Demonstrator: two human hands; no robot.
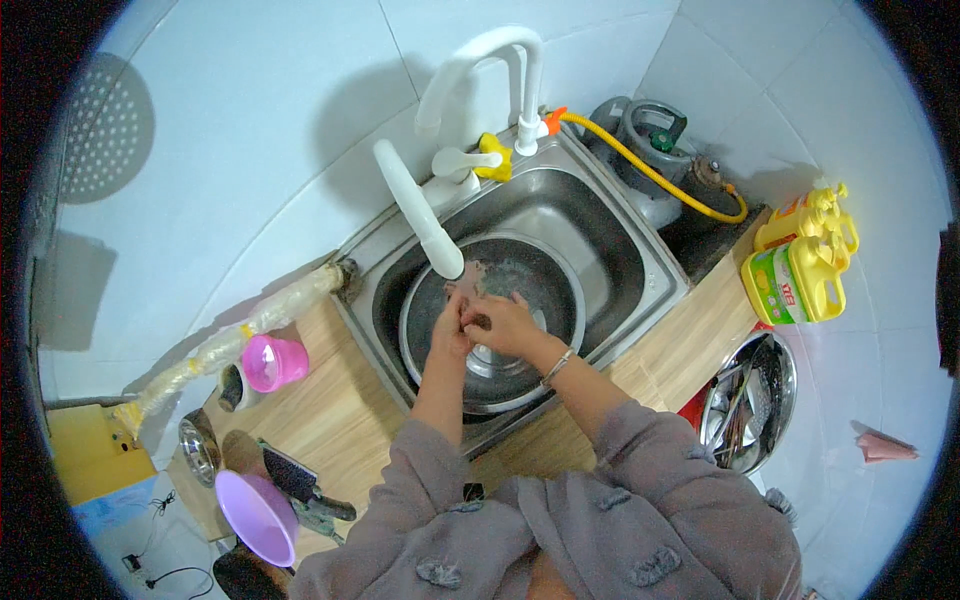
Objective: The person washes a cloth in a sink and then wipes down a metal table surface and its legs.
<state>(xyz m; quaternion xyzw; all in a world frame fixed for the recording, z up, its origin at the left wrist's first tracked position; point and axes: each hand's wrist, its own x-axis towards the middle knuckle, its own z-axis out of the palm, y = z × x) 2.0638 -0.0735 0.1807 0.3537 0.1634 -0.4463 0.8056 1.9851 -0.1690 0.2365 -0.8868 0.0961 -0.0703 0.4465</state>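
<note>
Both hands meet over a round metal basin (577, 330), which sits tilted in a stainless steel sink (611, 199). My left hand (450, 326) holds a soft, pinkish piece, perhaps raw meat (470, 276), just below the spout of the white faucet (439, 251). Curled against the left fingers, my right hand (510, 326) grips the same piece at its near end. The fingers partly cover it, so its full shape cannot be made out. Something small and pale lies in the basin beneath the hands.
A second white tap (532, 90) rises behind the sink beside a gas cylinder (652, 142) with a yellow hose. Yellow jugs (795, 281) and a metal bowl of utensils (750, 405) stand right. Left are a pink cup (276, 363), a cleaver (292, 472) and a purple bowl (255, 517).
</note>
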